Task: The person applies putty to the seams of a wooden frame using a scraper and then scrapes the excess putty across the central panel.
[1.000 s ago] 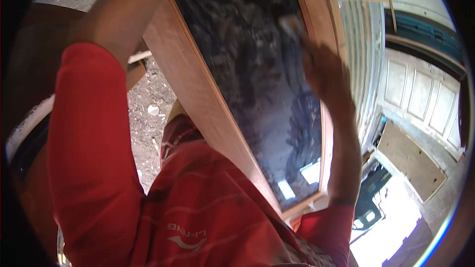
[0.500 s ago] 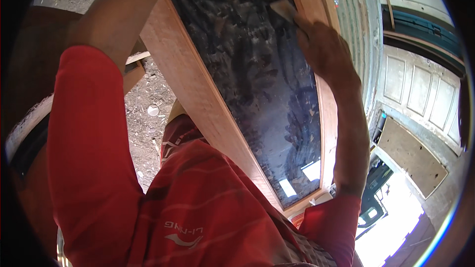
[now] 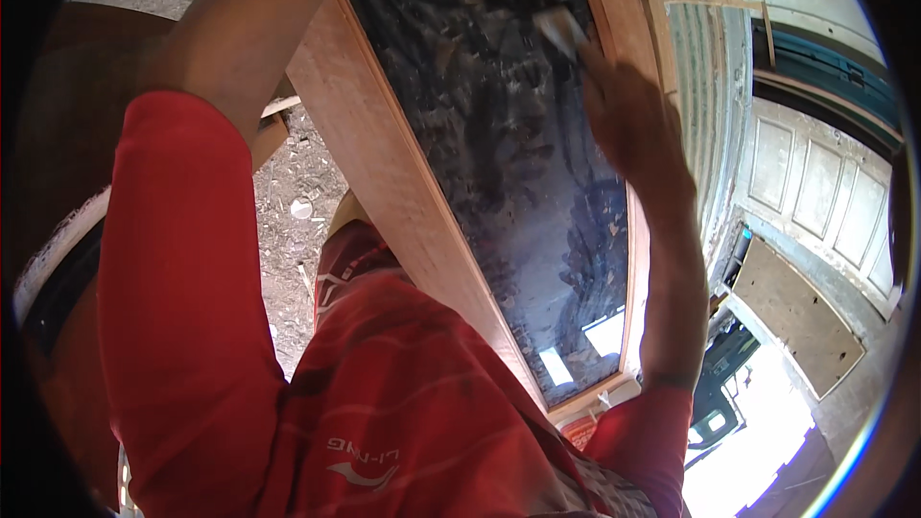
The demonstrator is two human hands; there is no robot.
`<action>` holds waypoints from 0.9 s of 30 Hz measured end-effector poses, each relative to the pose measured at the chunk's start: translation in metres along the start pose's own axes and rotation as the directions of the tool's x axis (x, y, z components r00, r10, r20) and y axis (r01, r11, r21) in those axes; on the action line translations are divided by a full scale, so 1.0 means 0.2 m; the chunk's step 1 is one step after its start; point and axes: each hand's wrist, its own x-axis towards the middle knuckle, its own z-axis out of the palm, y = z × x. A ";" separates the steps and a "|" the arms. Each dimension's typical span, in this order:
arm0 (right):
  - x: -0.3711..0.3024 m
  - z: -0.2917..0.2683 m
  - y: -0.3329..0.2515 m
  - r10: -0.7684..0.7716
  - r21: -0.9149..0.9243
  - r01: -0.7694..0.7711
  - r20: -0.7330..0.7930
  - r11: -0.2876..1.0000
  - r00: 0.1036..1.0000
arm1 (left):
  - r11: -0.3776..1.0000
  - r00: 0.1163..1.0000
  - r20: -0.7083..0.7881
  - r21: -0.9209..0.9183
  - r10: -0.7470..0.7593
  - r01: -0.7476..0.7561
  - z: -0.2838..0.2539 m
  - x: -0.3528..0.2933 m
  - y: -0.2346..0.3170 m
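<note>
Pale flat tool (image 3: 560, 34) sits in the curled right hand (image 3: 633, 120), the left hand unseen.

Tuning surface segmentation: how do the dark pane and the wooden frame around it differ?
Colour: the dark pane is blackish; the wooden frame is light reddish-brown.
Finish: the pane mirrors bright patches near its lower end; the frame shows no such reflections.
Surface: the pane is smeared and streaked; the frame looks cleaner.
Shared: both run lengthwise in the same direction.
</note>
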 end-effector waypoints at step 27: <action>0.20 0.01 -0.11 -0.144 0.009 0.147 -0.149 0.989 0.978 | 0.999 0.999 -0.041 -0.047 -0.020 0.018 0.00 -0.09 -0.14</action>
